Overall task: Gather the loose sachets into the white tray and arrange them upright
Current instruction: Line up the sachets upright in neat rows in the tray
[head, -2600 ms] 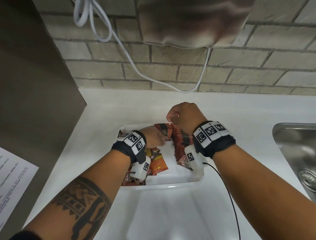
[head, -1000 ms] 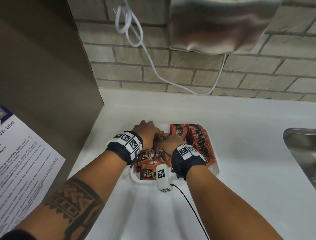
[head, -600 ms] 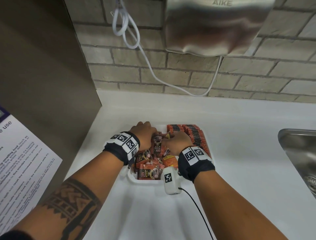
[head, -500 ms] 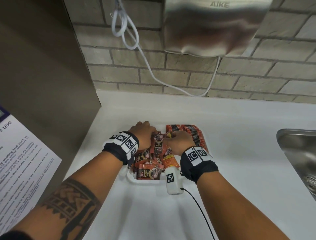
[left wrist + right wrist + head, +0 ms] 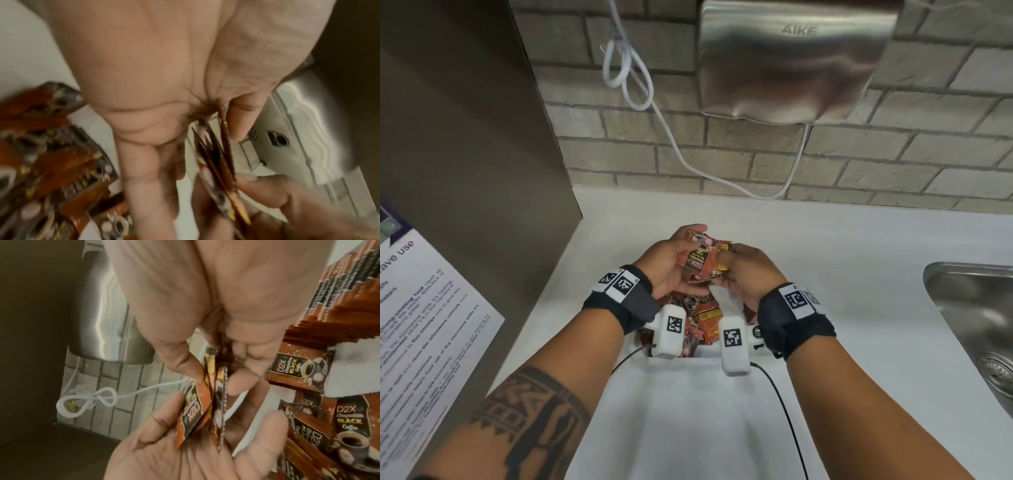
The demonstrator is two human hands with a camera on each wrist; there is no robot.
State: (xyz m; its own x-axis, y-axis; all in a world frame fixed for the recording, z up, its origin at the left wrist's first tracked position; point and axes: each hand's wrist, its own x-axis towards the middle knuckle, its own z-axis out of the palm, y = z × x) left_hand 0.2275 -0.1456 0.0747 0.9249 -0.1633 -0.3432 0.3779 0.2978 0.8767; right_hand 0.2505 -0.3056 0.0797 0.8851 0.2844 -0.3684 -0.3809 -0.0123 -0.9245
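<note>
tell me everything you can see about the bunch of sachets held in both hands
The bunch of sachets is a small stack of flat, glossy orange-brown foil packets with serrated ends, printed "D2X Black Coffee" with a cup picture. The left hand grips one side and the right hand pinches the other, holding it above the white tray. The wrist views show the packets edge-on, pressed face to face. The front label reads upside down in the head view.
</note>
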